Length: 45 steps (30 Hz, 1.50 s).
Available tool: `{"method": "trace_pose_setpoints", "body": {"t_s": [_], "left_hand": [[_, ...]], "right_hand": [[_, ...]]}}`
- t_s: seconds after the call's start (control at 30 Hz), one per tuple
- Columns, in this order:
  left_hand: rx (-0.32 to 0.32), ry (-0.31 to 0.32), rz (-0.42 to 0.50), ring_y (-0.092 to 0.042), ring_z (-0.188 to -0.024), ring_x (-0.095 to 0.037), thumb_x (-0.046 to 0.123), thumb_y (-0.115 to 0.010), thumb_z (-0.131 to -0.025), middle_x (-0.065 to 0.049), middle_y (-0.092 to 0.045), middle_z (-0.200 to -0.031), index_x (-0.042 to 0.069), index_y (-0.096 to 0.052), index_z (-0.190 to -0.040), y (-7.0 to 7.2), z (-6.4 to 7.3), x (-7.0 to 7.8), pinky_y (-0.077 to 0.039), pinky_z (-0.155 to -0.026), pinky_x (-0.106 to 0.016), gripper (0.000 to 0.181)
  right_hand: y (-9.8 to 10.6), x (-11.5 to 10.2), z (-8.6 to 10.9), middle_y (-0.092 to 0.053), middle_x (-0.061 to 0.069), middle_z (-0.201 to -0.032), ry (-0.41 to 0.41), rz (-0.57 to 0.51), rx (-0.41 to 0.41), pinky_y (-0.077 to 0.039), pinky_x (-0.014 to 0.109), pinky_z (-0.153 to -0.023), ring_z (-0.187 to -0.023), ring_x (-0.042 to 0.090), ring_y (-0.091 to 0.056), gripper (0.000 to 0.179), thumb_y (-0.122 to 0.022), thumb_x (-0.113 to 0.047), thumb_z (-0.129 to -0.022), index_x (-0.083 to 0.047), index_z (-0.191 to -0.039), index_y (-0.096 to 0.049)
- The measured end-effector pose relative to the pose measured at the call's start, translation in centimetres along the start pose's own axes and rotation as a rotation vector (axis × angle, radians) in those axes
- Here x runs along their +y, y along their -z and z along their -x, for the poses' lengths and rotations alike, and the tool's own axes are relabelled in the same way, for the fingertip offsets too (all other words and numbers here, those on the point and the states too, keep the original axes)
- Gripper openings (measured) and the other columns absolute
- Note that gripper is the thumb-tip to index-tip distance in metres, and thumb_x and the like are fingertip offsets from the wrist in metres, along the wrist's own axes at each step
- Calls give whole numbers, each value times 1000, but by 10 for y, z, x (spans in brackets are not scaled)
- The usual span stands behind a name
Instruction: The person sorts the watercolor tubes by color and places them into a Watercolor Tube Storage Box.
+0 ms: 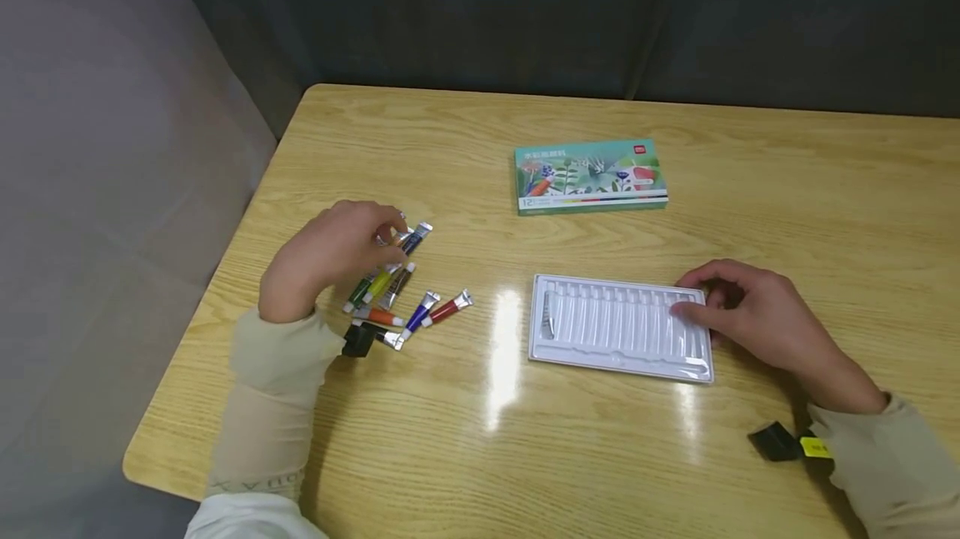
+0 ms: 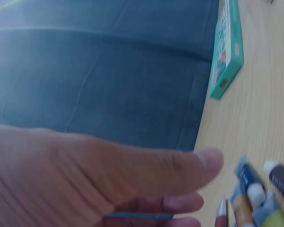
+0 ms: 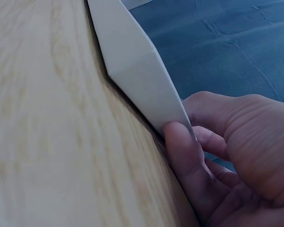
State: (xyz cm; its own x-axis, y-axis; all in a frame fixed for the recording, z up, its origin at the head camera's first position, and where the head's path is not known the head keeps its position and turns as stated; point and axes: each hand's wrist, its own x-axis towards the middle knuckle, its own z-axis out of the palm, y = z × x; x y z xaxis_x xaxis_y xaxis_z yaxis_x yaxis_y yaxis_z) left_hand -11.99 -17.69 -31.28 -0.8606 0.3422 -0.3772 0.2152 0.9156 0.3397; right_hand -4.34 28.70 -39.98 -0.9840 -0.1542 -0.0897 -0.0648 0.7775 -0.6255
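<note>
Several paint tubes [image 1: 382, 281] are lying just beside our left hand [image 1: 333, 246], its fingers curving loosely; with our right hand [image 1: 757, 318] we are pinching the white tray [image 1: 618, 318] at its right edge, one pale tube [image 1: 549, 318] lying in the leftmost slot.

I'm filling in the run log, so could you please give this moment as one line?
left hand over loose tubes | right hand grips tray at right end | one tube in tray, left end | box beyond tray
</note>
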Motion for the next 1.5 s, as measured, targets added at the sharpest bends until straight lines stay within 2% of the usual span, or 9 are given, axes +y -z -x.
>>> {"method": "trace_pose_setpoints", "body": {"t_s": [0.1,0.23,0.43,0.67,0.83,1.0,1.1,1.23,1.5], "left_hand": [[-22,34,4,-62,-93,-24,21,-74,-96,-10,-72,-108,9,-73,-118,2,0,-6,-52,-84,-41,25],[-95,86,3,-58,-84,-21,21,-74,-96,-7,-68,-97,10,-72,-100,-2,-4,-13,-48,-77,-35,11],[-164,148,-12,-59,-80,-20,24,-77,-93,-5,-70,-92,12,-76,-94,-7,-10,-19,-47,-73,-32,12],[-175,73,-19,-58,-77,-19,24,-76,-94,-5,-69,-91,11,-77,-90,-12,-14,-14,-47,-68,-29,14],[-148,7,-35,-55,-73,-18,17,-70,-94,-5,-66,-86,10,-72,-91,-14,-15,-11,-43,-65,-28,8],[-106,3,-20,-50,-67,-18,15,-64,-94,-4,-56,-77,10,-63,-87,-13,-13,-9,-39,-62,-29,9],[-63,-3,-30,-50,-67,-18,17,-61,-94,-4,-55,-77,9,-60,-91,-12,-11,-8,-39,-61,-30,8],[5,-60,-52,-49,-67,-19,15,-59,-92,-4,-54,-78,8,-59,-97,-12,-12,-4,-39,-61,-30,8],[66,-185,-35,-52,-77,-21,10,-62,-92,-7,-66,-93,5,-66,-110,-16,-15,7,-44,-72,-34,19]], "right_hand": [[0,0,0,-62,4,-79,7,-6,5,-38,22,-57,-67,8,-51,28,-85,-27,-87,-15,-109,-74],[-1,0,0,-62,4,-79,3,-21,3,-39,22,-56,-66,8,-51,27,-85,-26,-87,-14,-109,-73],[-1,0,1,-62,4,-79,8,-31,7,-40,22,-56,-67,8,-51,27,-85,-24,-87,-14,-109,-74],[-1,1,0,-63,4,-80,13,-31,5,-40,22,-56,-67,7,-51,26,-85,-24,-87,-14,-108,-74],[-1,1,0,-63,4,-80,15,-22,1,-39,22,-56,-68,7,-51,27,-85,-25,-87,-15,-109,-74],[-1,1,0,-63,4,-80,18,-23,2,-40,22,-56,-67,7,-51,26,-84,-23,-87,-14,-109,-74],[0,0,0,-63,4,-79,18,-24,1,-40,22,-56,-67,7,-51,26,-84,-23,-87,-14,-109,-74],[0,-1,0,-62,4,-78,19,-21,2,-40,22,-56,-66,8,-51,26,-85,-23,-87,-14,-109,-73],[0,-1,0,-61,4,-78,13,-17,-3,-40,23,-56,-66,9,-51,26,-84,-23,-87,-15,-109,-73]]}}
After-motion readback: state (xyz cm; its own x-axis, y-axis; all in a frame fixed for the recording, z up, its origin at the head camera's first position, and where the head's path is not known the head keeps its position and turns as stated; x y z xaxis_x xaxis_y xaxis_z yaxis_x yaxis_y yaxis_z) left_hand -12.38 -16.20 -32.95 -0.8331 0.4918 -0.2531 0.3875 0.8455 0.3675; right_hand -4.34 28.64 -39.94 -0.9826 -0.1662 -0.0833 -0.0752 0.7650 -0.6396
